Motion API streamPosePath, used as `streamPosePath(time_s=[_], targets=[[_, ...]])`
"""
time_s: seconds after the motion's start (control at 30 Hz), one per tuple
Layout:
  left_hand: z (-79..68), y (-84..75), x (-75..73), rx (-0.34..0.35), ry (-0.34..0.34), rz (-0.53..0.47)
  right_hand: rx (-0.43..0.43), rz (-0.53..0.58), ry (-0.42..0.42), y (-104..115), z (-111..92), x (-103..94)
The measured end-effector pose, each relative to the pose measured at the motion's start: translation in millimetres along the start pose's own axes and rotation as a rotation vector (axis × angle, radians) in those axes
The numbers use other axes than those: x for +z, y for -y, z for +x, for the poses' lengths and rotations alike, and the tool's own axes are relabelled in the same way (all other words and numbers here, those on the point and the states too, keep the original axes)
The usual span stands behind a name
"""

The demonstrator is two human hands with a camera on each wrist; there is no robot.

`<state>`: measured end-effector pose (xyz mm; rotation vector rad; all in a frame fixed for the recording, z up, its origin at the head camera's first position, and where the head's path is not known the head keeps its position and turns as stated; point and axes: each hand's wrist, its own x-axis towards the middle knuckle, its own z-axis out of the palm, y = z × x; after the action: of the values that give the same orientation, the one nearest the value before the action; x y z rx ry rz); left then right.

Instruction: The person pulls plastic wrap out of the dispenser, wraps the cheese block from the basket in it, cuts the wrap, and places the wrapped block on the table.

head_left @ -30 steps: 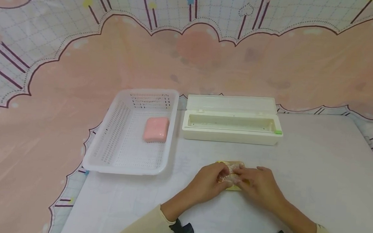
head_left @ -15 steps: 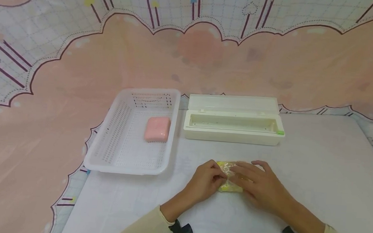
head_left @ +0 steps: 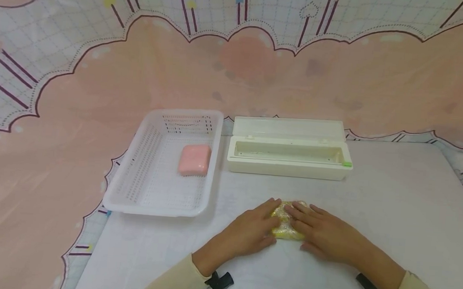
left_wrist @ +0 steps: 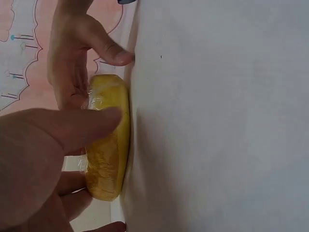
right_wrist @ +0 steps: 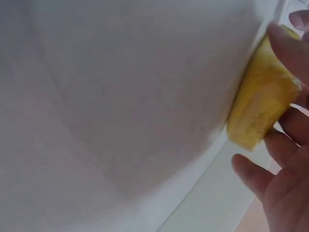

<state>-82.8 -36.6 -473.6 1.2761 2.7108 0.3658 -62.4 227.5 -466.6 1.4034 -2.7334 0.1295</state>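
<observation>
A yellow soap bar (head_left: 287, 231), wrapped in clear, crinkled plastic film, lies on the white tabletop in front of me. My left hand (head_left: 249, 231) lies at its left side, fingers fairly straight and touching the film. From the right, my right hand (head_left: 331, 236) rests its extended fingers on top of the wrapped bar. In the left wrist view the soap bar (left_wrist: 110, 166) shows its near side, with my left thumb (left_wrist: 91, 126) across it. The right wrist view shows the soap bar (right_wrist: 260, 104) beside my right hand's spread fingers; its upper end is partly covered.
A white perforated basket (head_left: 120, 199) stands at the left with a pink soap bar (head_left: 195, 160) inside. Behind my hands is a long cream box (head_left: 288, 170), lid raised, with a green tab (head_left: 347, 164) at its right end. A patterned cloth (head_left: 244, 82) hangs behind.
Both hands were pinching at the film over the bar. Now their fingers have straightened and spread along its sides and top. The right hand has shifted slightly outward. Basket and box stay put.
</observation>
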Motion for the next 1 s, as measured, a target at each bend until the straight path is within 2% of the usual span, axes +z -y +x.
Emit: streamPosePath(time_s=[0.1,0.2,0.27,0.33,0.4,0.47,0.6,0.67,0.77,0.83,0.9,1.0], targets=[[2.1,0.7,0.0,0.007,0.041,0.043,0.019,0.037,0.062,-2,3,2.1],[4.6,2.1,0.0,0.013,0.053,0.064,0.031,0.062,0.057,-3,7,3.1],[5.7,4.0,0.0,0.024,0.052,0.046,0.067,0.111,0.059,-3,9,1.9],[5.1,6.4,-0.5,0.029,0.064,-0.02,0.133,0.203,0.08,-2,10,-1.3],[3.2,9.1,-1.7,0.025,0.082,-0.141,0.223,0.32,0.096,0,11,-4.8],[0.9,11.4,-2.7,-0.005,0.1,-0.302,0.314,0.448,0.079,2,11,-6.9],[-2.5,13.1,-2.3,-0.128,0.113,-0.625,0.462,0.634,-0.045,6,13,-5.3],[-2.2,11.7,-0.1,-0.186,0.131,-0.823,0.558,0.693,-0.095,8,13,-3.7],[-0.3,6.7,3.2,-0.273,0.154,-1.116,0.75,0.847,-0.08,10,14,-3.4],[2.3,2.9,6.1,-0.324,0.158,-1.305,0.859,1.029,-0.042,10,14,-4.9],[4.1,-0.9,7.6,-0.387,0.144,-1.427,0.916,1.254,0.0,10,13,-6.9],[5.8,-4.4,9.3,-0.456,0.123,-1.567,0.888,1.555,0.024,10,10,-9.6]])
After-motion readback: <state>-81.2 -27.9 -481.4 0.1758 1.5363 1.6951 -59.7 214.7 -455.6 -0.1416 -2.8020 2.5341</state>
